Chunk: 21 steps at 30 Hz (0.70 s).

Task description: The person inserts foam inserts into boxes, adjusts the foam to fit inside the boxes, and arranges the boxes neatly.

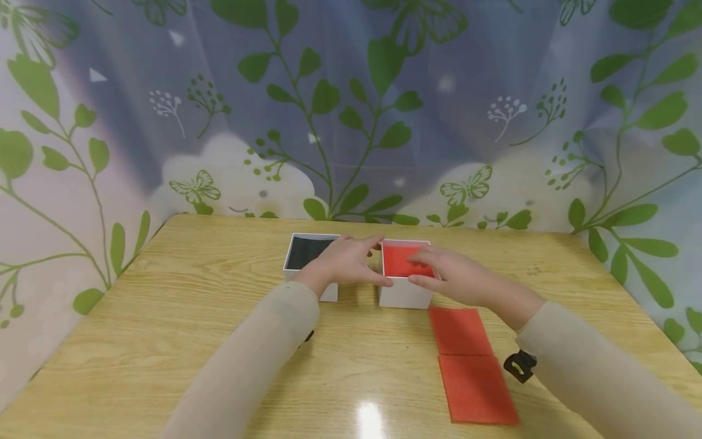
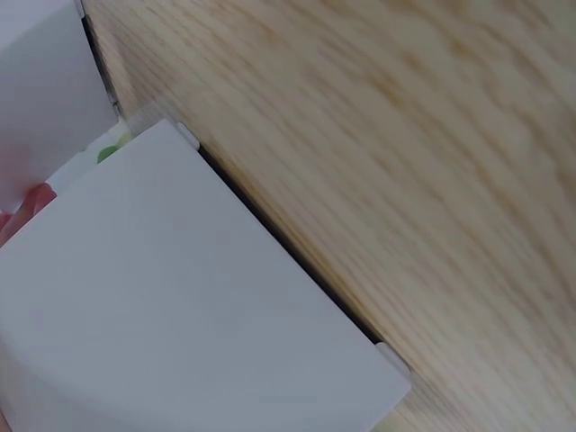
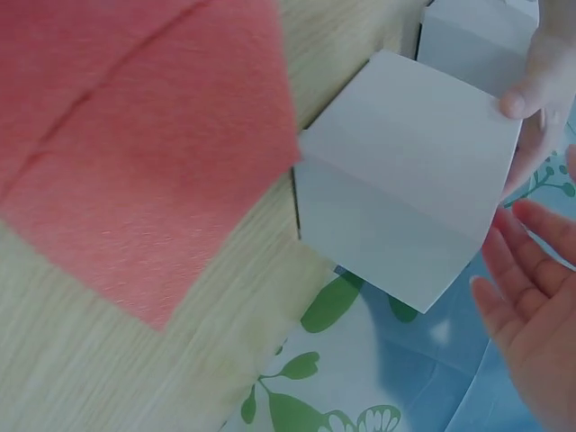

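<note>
A white box (image 1: 406,295) holds a flat red cloth (image 1: 396,259). My left hand (image 1: 347,259) grips this box at its left side, thumb at the front corner and a finger at the back. Over its right edge is my right hand (image 1: 457,277), with loosely bent fingers reaching above the red cloth; whether they touch it is unclear. In the right wrist view the fingers (image 3: 531,261) lie near the box's top edge, pinching nothing. A second white box (image 1: 329,294), with dark cloth (image 1: 304,251) inside, stands to the left, partly behind my left hand.
Two red cloth squares (image 1: 477,387) lie end to end on the wooden table (image 1: 164,317), in front of the right box. A leaf-patterned curtain (image 1: 351,152) hangs behind the table's far edge. A black wrist device (image 1: 520,366) sits at my right sleeve.
</note>
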Motion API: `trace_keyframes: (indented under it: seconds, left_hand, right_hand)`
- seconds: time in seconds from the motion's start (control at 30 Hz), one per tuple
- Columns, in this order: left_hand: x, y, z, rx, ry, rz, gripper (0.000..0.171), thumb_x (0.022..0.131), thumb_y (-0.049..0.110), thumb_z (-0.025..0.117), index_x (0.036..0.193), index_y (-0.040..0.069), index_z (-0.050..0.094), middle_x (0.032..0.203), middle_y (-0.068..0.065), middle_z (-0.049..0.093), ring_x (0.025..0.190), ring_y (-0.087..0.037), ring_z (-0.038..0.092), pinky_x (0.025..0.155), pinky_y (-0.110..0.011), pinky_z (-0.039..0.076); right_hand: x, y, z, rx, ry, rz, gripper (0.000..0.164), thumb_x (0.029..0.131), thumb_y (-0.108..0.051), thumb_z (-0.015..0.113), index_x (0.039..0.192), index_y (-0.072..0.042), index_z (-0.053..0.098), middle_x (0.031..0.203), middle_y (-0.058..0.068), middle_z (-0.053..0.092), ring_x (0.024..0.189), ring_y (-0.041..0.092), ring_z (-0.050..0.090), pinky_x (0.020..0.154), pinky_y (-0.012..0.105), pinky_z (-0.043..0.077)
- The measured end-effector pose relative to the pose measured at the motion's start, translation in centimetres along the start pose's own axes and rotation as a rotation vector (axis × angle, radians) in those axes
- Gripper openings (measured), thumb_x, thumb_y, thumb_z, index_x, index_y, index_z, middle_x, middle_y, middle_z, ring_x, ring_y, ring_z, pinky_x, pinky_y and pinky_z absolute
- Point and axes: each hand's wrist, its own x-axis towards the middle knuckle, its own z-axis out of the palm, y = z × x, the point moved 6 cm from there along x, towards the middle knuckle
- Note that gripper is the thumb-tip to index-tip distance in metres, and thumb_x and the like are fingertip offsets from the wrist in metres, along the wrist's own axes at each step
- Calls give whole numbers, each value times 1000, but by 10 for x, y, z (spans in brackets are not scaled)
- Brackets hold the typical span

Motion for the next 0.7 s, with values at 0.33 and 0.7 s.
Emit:
trace_keyframes:
  seconds: [0.33,0.7]
  left_hand:
    - [1,1,0,13,0,-3,100,71,73,58,149,19,26,132,7,53,108,-9,56,109,-41,19]
    - [0,1,-1,16,-19,-12,102,71,75,56,150,20,22,124,7,59,109,-6,55,110,-41,18]
  right_hand:
    - [-21,-1,0,-65,82,-20,46,90,-29,63,125,-1,56,123,10,56,113,28,52,93,48,42]
    - [-44,1,9,-127,143,-71,44,88,-28,66,125,-6,57,122,8,56,113,28,52,93,47,43]
